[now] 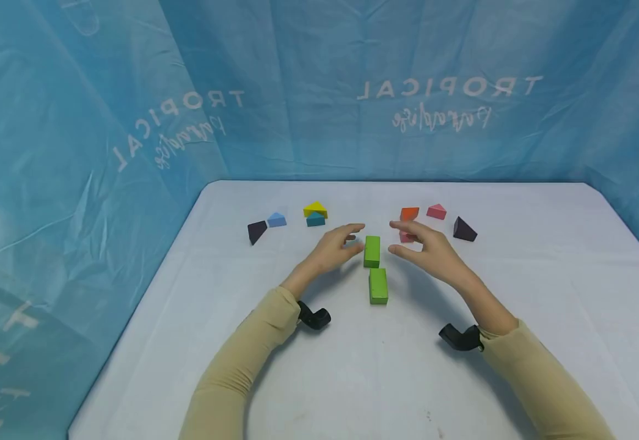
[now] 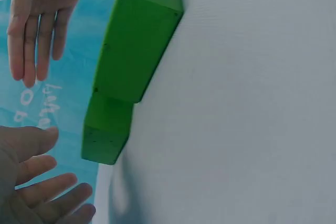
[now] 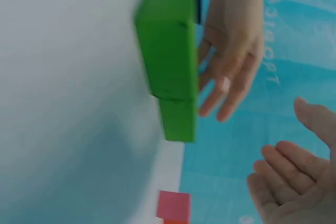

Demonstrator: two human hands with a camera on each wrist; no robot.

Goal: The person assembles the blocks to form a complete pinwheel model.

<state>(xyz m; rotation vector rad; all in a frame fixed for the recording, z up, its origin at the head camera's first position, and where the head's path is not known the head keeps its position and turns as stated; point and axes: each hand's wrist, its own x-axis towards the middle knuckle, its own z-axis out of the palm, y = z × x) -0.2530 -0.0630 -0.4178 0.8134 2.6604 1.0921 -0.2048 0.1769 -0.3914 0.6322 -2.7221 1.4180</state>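
A far green block (image 1: 371,252) and a near green block (image 1: 378,286) are being supported on the white surface (image 1: 341,379), one just beyond the other. The far green block is being flanked by the left hand (image 1: 335,249) and the right hand (image 1: 430,253); their fingers (image 2: 50,188) are being held extended, with nothing being grasped. Beyond, a blue block (image 1: 277,220) and a yellow block (image 1: 315,208) are being carried to the left, an orange block (image 1: 410,213) to the right.

My head cam: high, faces fwd/down, most of table (image 1: 352,373). L wrist cam (image 1: 315,317) & R wrist cam (image 1: 459,338): close, rolled sideways, both share green blocks (image 2: 139,45).
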